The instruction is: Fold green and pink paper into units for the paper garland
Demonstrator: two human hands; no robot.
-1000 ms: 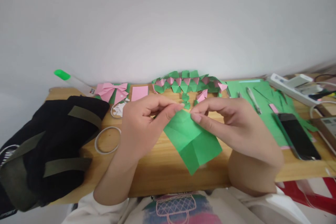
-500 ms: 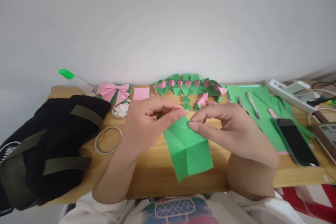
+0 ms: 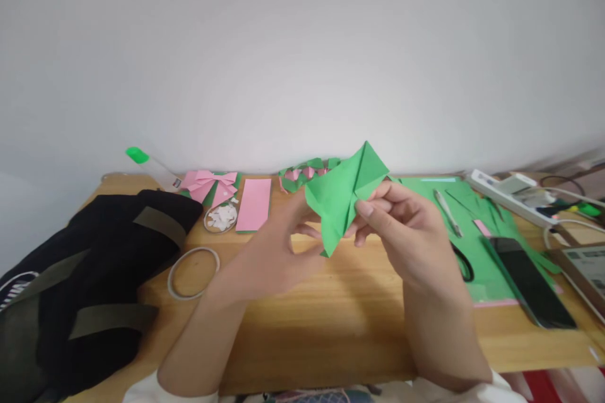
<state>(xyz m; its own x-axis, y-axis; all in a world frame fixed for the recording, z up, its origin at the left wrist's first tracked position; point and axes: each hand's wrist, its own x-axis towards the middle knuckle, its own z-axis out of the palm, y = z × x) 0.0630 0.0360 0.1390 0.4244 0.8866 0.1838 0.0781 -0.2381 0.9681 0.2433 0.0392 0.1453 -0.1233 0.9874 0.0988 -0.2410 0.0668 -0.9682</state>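
A folded sheet of green paper (image 3: 347, 189), creased and flared into pointed corners, is held up above the table. My right hand (image 3: 411, 230) pinches its lower right side between thumb and fingers. Just left of the paper is my left hand (image 3: 278, 252), slightly blurred, with thumb and fingers apart; some fingertips are hidden behind the sheet, so I cannot tell whether they touch it. Behind the paper, a row of green and pink folded pieces (image 3: 308, 173) stands against the wall, partly covered.
At left lie a black bag (image 3: 94, 277), a tape ring (image 3: 193, 296), a dish of white scraps (image 3: 221, 217), a pink bow (image 3: 210, 186) and pink paper (image 3: 254, 204). To the right are a green mat (image 3: 491, 277), scissors (image 3: 466, 262), a phone (image 3: 529, 280) and a power strip (image 3: 513, 198).
The green sheet has been raised and turned, its flaps now folding into points. My left hand has let go of its top edge and moved to its left side; my right hand still grips it.
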